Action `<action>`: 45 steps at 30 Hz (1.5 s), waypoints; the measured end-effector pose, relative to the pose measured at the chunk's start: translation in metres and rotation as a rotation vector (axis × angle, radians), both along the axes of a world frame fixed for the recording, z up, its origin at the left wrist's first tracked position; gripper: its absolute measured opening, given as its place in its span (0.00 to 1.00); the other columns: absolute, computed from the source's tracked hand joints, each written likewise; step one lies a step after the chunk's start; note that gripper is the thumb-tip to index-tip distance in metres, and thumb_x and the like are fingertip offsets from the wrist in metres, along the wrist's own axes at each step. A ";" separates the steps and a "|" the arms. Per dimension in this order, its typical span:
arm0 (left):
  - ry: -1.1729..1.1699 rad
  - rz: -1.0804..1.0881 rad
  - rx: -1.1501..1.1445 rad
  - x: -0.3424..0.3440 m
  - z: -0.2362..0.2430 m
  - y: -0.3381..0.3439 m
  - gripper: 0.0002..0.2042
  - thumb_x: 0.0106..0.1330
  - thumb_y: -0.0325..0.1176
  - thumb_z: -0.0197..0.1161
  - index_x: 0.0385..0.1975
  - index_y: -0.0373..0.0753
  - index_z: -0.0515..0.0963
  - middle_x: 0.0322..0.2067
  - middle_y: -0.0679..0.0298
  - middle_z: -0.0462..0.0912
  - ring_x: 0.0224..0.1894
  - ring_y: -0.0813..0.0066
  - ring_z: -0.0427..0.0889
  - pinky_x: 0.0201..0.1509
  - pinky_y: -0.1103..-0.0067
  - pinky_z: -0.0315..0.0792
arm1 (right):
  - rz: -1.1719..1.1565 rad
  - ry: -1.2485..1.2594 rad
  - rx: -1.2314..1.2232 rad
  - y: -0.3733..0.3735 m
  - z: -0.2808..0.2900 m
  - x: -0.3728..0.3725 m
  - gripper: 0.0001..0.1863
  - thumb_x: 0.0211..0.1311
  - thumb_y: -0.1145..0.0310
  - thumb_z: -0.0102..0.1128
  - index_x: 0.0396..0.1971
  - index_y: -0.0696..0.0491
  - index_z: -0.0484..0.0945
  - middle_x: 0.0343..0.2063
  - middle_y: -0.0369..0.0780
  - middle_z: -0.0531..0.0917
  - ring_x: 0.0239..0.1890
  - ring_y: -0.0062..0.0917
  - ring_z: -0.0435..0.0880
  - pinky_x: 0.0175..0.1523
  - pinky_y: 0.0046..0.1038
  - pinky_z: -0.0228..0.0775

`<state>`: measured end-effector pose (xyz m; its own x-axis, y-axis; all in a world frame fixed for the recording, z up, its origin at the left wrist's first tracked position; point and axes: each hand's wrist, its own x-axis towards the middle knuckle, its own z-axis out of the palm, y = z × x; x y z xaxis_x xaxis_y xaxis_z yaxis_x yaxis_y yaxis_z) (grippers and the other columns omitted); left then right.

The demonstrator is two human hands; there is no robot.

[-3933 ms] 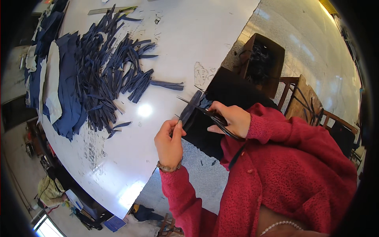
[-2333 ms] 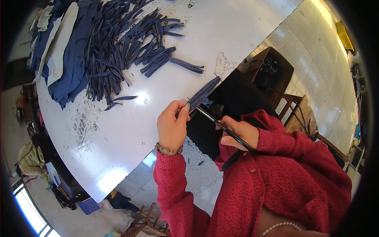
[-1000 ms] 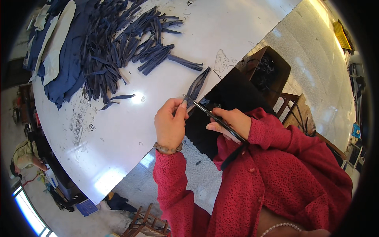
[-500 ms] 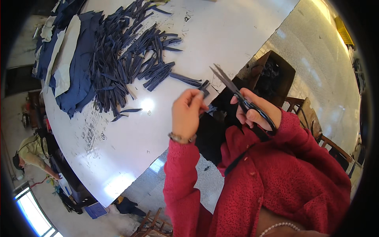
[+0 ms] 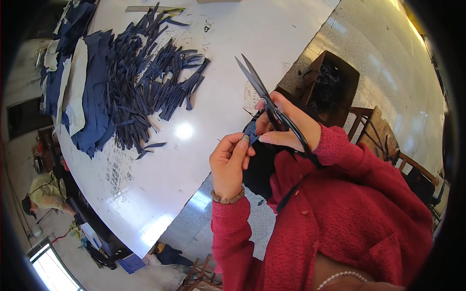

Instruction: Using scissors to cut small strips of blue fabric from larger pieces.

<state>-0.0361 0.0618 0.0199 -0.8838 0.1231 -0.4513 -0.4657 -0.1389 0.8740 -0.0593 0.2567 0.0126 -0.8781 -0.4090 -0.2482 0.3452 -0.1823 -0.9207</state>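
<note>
My left hand [image 5: 228,165], wearing a bracelet, pinches a small dark blue-grey fabric piece [image 5: 251,130] near the table's edge. My right hand [image 5: 293,128] holds black-handled scissors [image 5: 257,80], blades slightly parted and pointing up toward the far side, while its thumb and fingers also touch that piece. Below both hands, black cloth [image 5: 259,179] lies along the edge. Left of them on the white table [image 5: 160,184] is a tangled pile of navy strips [image 5: 141,102], beside larger navy fabric pieces [image 5: 94,97] and pale pieces [image 5: 75,116].
A box with dark scraps [image 5: 330,82] and a wooden chair [image 5: 374,131] stand off the right edge. Another chair [image 5: 194,274] is below. A co-worker in a pale green top [image 5: 46,194] bends at the far left. A flat ruler [image 5: 150,9] lies at the back.
The scissors have left the strip bundle they were on and now angle upward. My right hand has moved in to the fabric in my left hand. The co-worker has appeared at the left.
</note>
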 end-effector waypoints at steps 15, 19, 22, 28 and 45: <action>0.042 0.023 -0.029 0.016 -0.006 0.006 0.05 0.71 0.32 0.53 0.40 0.39 0.72 0.23 0.65 0.80 0.17 0.88 0.67 0.20 0.91 0.56 | -0.011 -0.095 0.047 -0.013 0.008 0.007 0.25 0.53 0.82 0.56 0.51 0.55 0.61 0.31 0.36 0.73 0.32 0.17 0.74 0.37 0.19 0.70; -0.023 0.029 -0.025 0.015 -0.004 -0.006 0.08 0.73 0.36 0.51 0.41 0.40 0.72 0.23 0.64 0.80 0.16 0.87 0.67 0.19 0.90 0.56 | -0.012 -0.076 0.030 -0.014 0.003 0.004 0.24 0.53 0.83 0.54 0.51 0.55 0.61 0.30 0.37 0.74 0.30 0.18 0.74 0.37 0.20 0.70; -0.026 0.008 -0.061 0.015 -0.005 -0.013 0.10 0.73 0.38 0.49 0.41 0.39 0.72 0.23 0.64 0.80 0.15 0.87 0.66 0.18 0.91 0.55 | -0.030 -0.076 0.003 -0.014 0.001 0.002 0.25 0.52 0.82 0.55 0.51 0.56 0.61 0.29 0.37 0.73 0.30 0.19 0.75 0.38 0.21 0.70; 0.011 -0.034 -0.067 0.018 -0.003 -0.023 0.10 0.72 0.37 0.50 0.43 0.37 0.73 0.23 0.64 0.80 0.17 0.88 0.67 0.20 0.90 0.55 | -0.030 -0.083 0.018 -0.016 0.002 0.000 0.26 0.50 0.81 0.55 0.51 0.57 0.61 0.29 0.37 0.73 0.30 0.18 0.75 0.39 0.21 0.71; 0.350 -0.133 -0.464 0.028 -0.010 -0.037 0.08 0.65 0.26 0.59 0.41 0.31 0.80 0.27 0.65 0.79 0.30 0.84 0.75 0.34 0.88 0.66 | -0.050 -0.016 0.021 -0.018 -0.011 -0.005 0.24 0.50 0.84 0.53 0.49 0.55 0.60 0.28 0.38 0.73 0.29 0.19 0.74 0.37 0.21 0.69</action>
<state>-0.0081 0.0250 0.0101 -0.9802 0.1026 -0.1692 -0.1263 0.3341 0.9340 -0.0646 0.2391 0.0015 -0.8932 -0.3592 -0.2705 0.3508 -0.1802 -0.9190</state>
